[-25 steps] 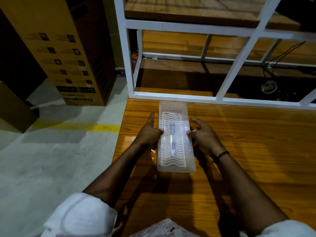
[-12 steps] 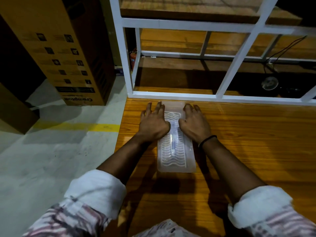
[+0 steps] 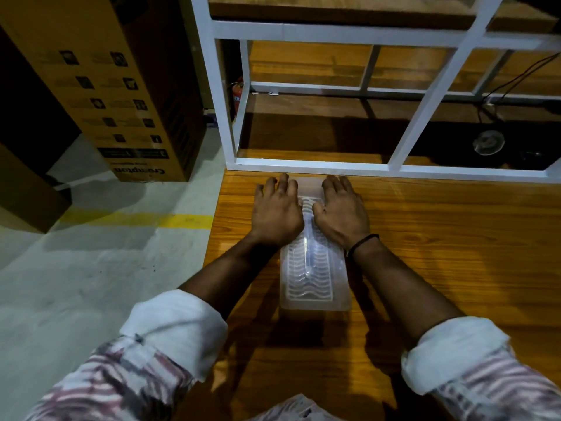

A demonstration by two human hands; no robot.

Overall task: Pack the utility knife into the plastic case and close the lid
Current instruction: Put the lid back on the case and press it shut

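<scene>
A long translucent plastic case [image 3: 314, 281] with a wavy ribbed lid lies lengthwise on the wooden table [image 3: 440, 253]. Its lid is down. Through the lid a slim utility knife [image 3: 309, 256] shows along the middle. My left hand [image 3: 276, 212] lies flat, palm down, on the far left part of the lid. My right hand [image 3: 341, 212] lies flat on the far right part. Both hands have their fingers spread and hide the far half of the case; they grasp nothing.
A white metal frame [image 3: 303, 164] with wooden shelves stands right behind the case at the table's far edge. Left of the table, grey floor with a yellow line [image 3: 170, 221] and a tall cardboard box [image 3: 115, 95]. A round object [image 3: 488, 142] sits under the shelf at right.
One second ago my hands were at the case's sides. They moved onto the far part of the lid and now rest flat there, a little farther forward than half a second ago.
</scene>
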